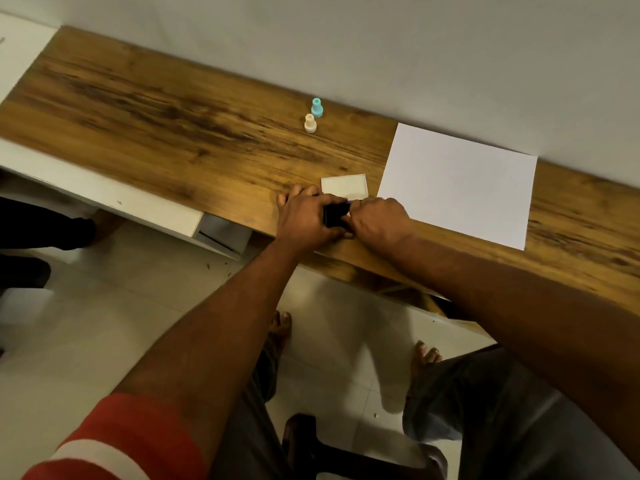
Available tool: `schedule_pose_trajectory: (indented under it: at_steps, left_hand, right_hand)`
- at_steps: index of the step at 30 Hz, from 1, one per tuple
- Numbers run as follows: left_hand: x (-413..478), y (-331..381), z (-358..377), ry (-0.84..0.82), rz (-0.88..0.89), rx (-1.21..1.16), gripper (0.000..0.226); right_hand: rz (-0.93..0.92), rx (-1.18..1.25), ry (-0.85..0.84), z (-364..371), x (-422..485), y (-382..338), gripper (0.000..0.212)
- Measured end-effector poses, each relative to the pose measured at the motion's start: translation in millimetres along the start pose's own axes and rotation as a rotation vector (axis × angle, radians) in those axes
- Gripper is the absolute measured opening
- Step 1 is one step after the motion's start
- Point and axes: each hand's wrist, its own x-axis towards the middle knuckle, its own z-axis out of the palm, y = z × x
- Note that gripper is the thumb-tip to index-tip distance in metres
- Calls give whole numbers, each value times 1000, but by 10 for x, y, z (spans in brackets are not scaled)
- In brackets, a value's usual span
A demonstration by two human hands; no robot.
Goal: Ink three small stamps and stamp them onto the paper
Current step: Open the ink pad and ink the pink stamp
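Hands (pixel 313 216) (pixel 377 220) both curled, gripping ink pad (pixel 335 215) between them; lid (pixel 344 187) just behind, paper (pixel 457 181) right, two stamps (pixel 310 123) far behind

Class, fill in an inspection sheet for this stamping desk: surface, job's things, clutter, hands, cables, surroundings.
Surface: long wood-grain desk top, against a pale wall.
Job's things: blank white paper sheet lying flat at the right; teal plastic stamp and peach plastic stamp upright near the wall, close together; dark ink pad between the hands; pale rectangular lid just behind it. A third stamp is not visible.
Clutter: nothing seen.
Hands: left hand grips the ink pad; right hand presses on it, contents hidden.
Cables: nothing seen.
Surroundings: white drawer unit at left, tiled floor, dark stool.
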Motion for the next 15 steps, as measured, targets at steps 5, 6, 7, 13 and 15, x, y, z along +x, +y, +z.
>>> schedule_pose_trajectory:
  at_steps: [5,6,7,13,15]
  left_hand:
    - [2,34,-28,-25,-26,-8,75]
    - [0,41,-44,-29,-25,-5,74]
    - [-4,52,-60,-34,-23,0,74]
    - [-23,86,-85,-37,-22,3,74]
    - [-26,102,-96,-38,-24,-6,76]
  right_hand:
    - [-45,37,43,33,40,63,39]
    - [-34,102,60,41,28,96,41]
    - [0,207,88,47,-1,148,44]
    - [341,644,345,271,-511,858,51]
    - [392,620,338,363,-668,1112,55]
